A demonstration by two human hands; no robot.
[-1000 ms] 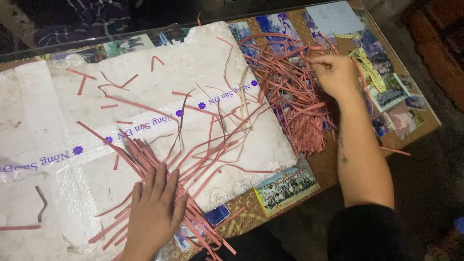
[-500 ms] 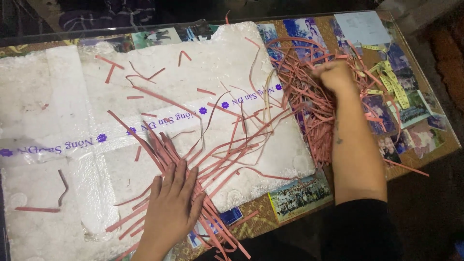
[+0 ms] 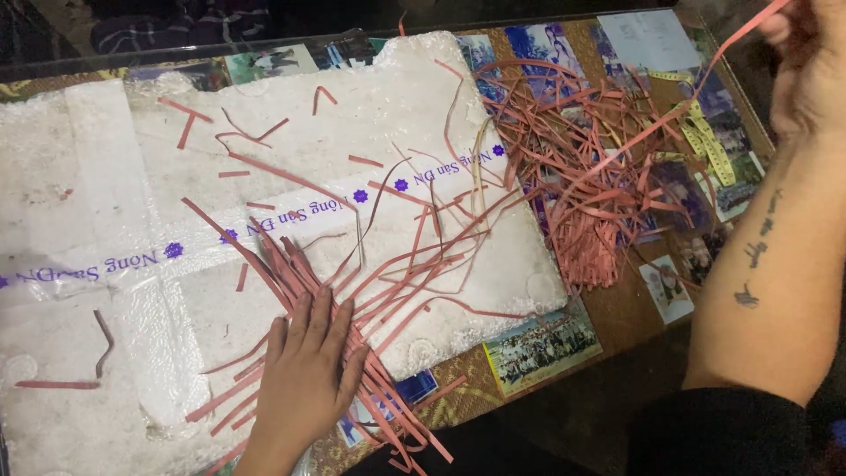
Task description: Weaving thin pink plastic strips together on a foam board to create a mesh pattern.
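Near the front edge of the white foam board (image 3: 264, 176), the left hand (image 3: 308, 370) is laid flat, fingers (image 3: 322, 313) spread wide, pressing down a fanned bundle of pink paper strips (image 3: 344, 291). At the far right, the right hand (image 3: 806, 62) is raised above the counter (image 3: 617, 308), its fingers closed on one long pink strip (image 3: 670, 115) that runs down into the loose heap of strips (image 3: 590, 176) lying right of the board.

A tear is judged likely if that strip is drawn up while tangled in the heap; neighbouring strips could also be dragged off the counter. The pressed bundle overhangs the near edge, so pieces could slide to the floor should the left hand be lifted.

One foam board, two hands and one yellow measuring tape (image 3: 705, 141) are counted. Two main gatherings of strips are seen; single strips are too many and too overlapped to be counted. Several photographs (image 3: 542, 344) lie under the counter's surface.
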